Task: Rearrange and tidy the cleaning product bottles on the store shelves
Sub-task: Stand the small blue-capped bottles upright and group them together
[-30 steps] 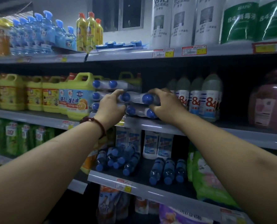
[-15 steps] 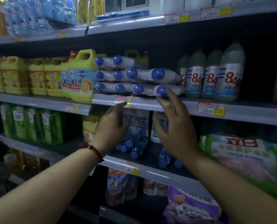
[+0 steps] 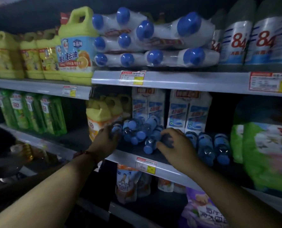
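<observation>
A loose pile of clear bottles with blue caps (image 3: 137, 131) lies on its side on the lower shelf (image 3: 166, 168). My left hand (image 3: 106, 139) reaches the pile's left edge; its blurred fingers lie against the leftmost bottle, and their curl is unclear. My right hand (image 3: 175, 146) is at the pile's right side, fingers curled over the front bottle (image 3: 149, 145). Three more blue-capped bottles (image 3: 207, 146) lie in a neat row to the right. On the shelf above, wrapped white bottles with blue caps (image 3: 153, 40) are stacked lying down.
Yellow detergent jugs (image 3: 76, 46) and "84" bottles (image 3: 235, 41) flank the upper stack. Tall white-blue bottles (image 3: 171, 109) stand behind the pile, with a yellow-orange jug (image 3: 100, 116) at its left and green bags (image 3: 265, 155) at the right. Pouches (image 3: 128, 183) sit below.
Both hands have dropped from the stacked white bottles on the upper shelf to the pile on the lower shelf. My view has tilted down and moved closer.
</observation>
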Motion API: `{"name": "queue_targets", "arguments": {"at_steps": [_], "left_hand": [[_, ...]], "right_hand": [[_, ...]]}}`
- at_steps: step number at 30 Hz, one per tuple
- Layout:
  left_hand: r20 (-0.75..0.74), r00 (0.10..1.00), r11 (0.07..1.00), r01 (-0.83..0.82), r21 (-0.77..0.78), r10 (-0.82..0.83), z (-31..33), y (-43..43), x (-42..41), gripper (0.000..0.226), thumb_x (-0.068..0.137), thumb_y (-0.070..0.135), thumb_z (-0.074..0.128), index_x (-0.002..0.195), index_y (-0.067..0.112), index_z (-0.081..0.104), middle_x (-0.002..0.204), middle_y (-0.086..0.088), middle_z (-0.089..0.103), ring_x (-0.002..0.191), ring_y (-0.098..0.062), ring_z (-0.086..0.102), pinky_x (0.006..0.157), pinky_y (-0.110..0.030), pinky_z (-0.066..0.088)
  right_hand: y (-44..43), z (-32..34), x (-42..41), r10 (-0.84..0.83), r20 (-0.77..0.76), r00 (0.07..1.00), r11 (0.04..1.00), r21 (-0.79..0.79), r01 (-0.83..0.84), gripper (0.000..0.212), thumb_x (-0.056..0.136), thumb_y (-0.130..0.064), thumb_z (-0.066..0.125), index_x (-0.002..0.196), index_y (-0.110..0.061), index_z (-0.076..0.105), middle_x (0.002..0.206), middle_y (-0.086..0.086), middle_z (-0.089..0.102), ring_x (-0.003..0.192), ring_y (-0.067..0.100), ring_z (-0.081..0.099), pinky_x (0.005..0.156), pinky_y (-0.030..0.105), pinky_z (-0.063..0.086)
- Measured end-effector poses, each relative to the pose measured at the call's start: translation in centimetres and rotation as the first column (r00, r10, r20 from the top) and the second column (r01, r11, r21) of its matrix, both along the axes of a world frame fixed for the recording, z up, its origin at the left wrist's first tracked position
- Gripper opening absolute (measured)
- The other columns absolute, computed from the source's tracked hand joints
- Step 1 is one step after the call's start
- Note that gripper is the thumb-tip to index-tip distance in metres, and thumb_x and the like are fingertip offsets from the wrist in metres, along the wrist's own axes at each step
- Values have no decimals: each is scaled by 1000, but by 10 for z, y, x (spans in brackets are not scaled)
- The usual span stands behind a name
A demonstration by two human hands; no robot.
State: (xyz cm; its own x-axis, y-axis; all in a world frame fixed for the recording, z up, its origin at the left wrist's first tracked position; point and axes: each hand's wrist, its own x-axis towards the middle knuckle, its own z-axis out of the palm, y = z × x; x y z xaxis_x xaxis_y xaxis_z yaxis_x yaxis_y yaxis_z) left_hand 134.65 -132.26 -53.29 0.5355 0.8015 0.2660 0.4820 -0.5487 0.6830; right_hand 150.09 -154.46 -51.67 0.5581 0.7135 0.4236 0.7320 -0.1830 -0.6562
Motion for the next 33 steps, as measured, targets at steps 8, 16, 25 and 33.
{"name": "queue_targets", "arguments": {"at_steps": [8,16,25,33], "left_hand": [[92,991,994,104,-34,-100,-24,26,32,78,71,61,53,142,28,52,139,-1,61,126,-22,58,112,-44,44],[-52,969,971,239,-16,-240,-14,-16,66,74,74,60,55,145,42,47,143,5,60,133,-20,54,112,-36,43],[-37,984,979,178,103,-175,-22,-35,73,48,102,47,46,148,50,37,137,0,63,125,-28,57,103,-39,43],[99,960,963,267,-33,-263,-22,-36,69,71,72,92,35,136,62,43,146,19,43,133,-11,49,111,-38,37]], "right_hand": [[36,15,45,-13,-82,997,996,-93,5,46,97,-46,60,137,-28,47,138,2,45,103,12,44,79,23,36],[58,20,72,-213,18,977,963,-166,213,62,94,-66,48,143,-29,44,152,7,33,121,33,54,96,38,47],[52,7,81,-197,-115,974,980,-60,191,39,98,-52,52,129,-30,63,147,-8,39,120,19,52,90,31,36],[61,0,75,-155,-315,936,959,178,219,33,92,-28,66,124,-19,67,132,-6,51,106,14,54,83,27,39]]}}
